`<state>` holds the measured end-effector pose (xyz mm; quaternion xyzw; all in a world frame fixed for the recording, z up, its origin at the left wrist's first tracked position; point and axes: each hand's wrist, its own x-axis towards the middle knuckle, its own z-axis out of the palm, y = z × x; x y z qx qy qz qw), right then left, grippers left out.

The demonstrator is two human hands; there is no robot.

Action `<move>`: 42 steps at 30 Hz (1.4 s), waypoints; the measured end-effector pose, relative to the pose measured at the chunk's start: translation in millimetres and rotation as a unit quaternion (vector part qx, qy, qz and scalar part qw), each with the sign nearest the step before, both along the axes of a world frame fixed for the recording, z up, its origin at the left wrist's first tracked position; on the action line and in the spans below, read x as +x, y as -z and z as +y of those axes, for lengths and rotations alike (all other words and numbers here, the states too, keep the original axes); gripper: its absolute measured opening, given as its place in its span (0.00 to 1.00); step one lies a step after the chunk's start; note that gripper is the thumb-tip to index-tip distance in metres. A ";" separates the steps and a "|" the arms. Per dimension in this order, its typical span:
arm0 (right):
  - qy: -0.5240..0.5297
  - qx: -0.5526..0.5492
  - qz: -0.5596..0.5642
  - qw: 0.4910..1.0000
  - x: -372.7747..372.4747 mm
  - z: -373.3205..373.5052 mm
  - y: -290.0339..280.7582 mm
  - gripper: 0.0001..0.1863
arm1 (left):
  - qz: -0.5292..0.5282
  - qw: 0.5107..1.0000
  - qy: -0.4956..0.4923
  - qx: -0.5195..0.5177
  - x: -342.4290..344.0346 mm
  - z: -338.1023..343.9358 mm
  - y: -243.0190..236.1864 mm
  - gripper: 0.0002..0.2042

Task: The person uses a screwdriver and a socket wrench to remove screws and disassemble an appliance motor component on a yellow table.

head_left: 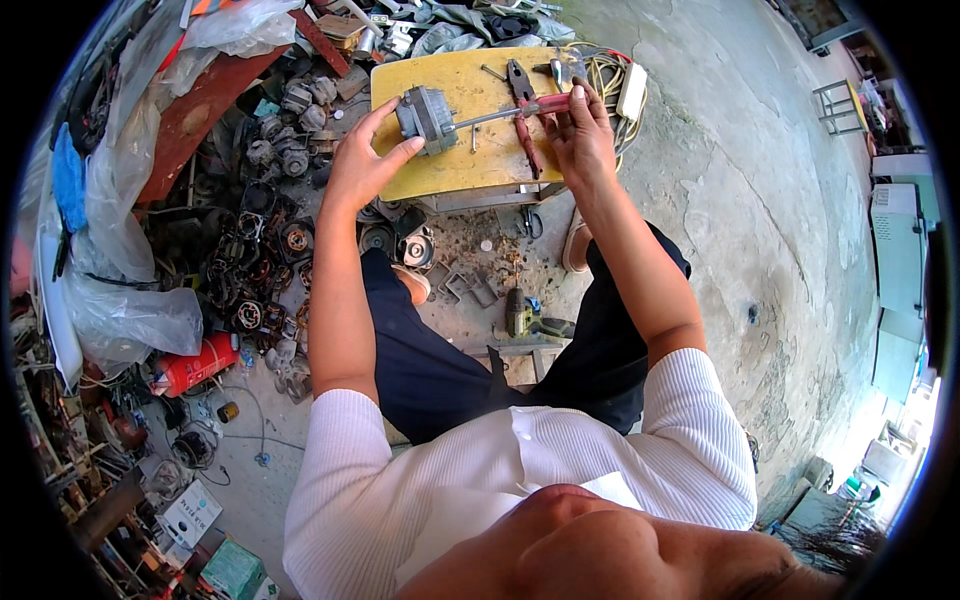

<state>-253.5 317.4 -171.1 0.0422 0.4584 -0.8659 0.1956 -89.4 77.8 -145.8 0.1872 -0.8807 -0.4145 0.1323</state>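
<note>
My left hand (pixel 362 165) grips a small grey electric motor (pixel 428 120) from its left side, thumb and fingers spread around the housing, over the left half of a yellow-topped table (pixel 420 182). In my right hand (pixel 583 140) is a screwdriver (pixel 488 118) with a red handle and a long metal shaft. The shaft points left, its tip at the motor's right side; whether it touches a screw I cannot tell. Red-handled pliers (pixel 528 148) lie open on the tabletop under the screwdriver. A small hammer-like tool (pixel 553 69) and a bolt (pixel 493 72) rest near the far edge.
A pile of motor parts (pixel 255 240) covers the floor at left. A green drill (pixel 517 315) stands between my feet, close to metal brackets (pixel 470 287) and scissors (pixel 531 222). Coiled cable and a white power strip (pixel 631 92) hang by the table's right edge.
</note>
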 end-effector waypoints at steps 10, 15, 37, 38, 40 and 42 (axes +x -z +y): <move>0.003 -0.036 -0.012 0.999 7.2 -1.1 -15.5 0.21 | -0.007 1.000 -0.002 0.001 0.7 -0.1 -1.2 0.37; 0.003 -0.036 0.000 0.999 1.8 2.5 -11.0 0.22 | 0.000 1.000 0.003 0.003 0.1 0.1 -0.3 0.37; 0.012 -0.032 -0.006 0.999 6.2 -2.7 -14.3 0.18 | 0.003 1.000 0.005 0.000 1.5 0.6 -1.3 0.36; 0.013 -0.015 -0.005 1.000 6.1 -2.8 -16.2 0.18 | 0.000 1.000 0.005 0.002 1.5 1.0 -2.3 0.36; 0.008 -0.021 0.001 1.000 2.4 -1.6 -13.4 0.19 | -0.007 1.000 0.007 0.006 1.2 1.9 -4.1 0.35; -0.001 -0.049 0.023 0.999 0.9 -0.7 -8.5 0.19 | -0.004 1.000 0.009 0.002 0.7 1.3 -3.3 0.35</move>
